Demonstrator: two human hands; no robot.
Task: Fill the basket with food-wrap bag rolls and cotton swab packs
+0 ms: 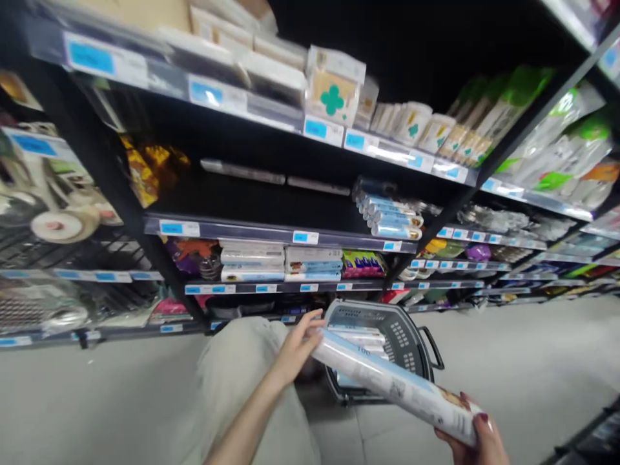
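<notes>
A long white and pale-blue wrapped roll [392,384] lies slanted across the lower middle of the view. My left hand [298,345] is closed on its upper end. My right hand [477,439] grips its lower end at the bottom right, fingers wrapped round it. Below and behind the roll, a dark grey shopping basket [411,339] stands on the floor with more such rolls inside. Matching rolls [390,216] are stacked on the middle shelf above.
Black store shelving [271,229] with blue price labels fills the upper view, holding boxed and bagged goods. My light trouser knee [242,374] sits at the lower left. Pale floor [533,361] stretches to the right; another rack edge [588,436] shows at the bottom right.
</notes>
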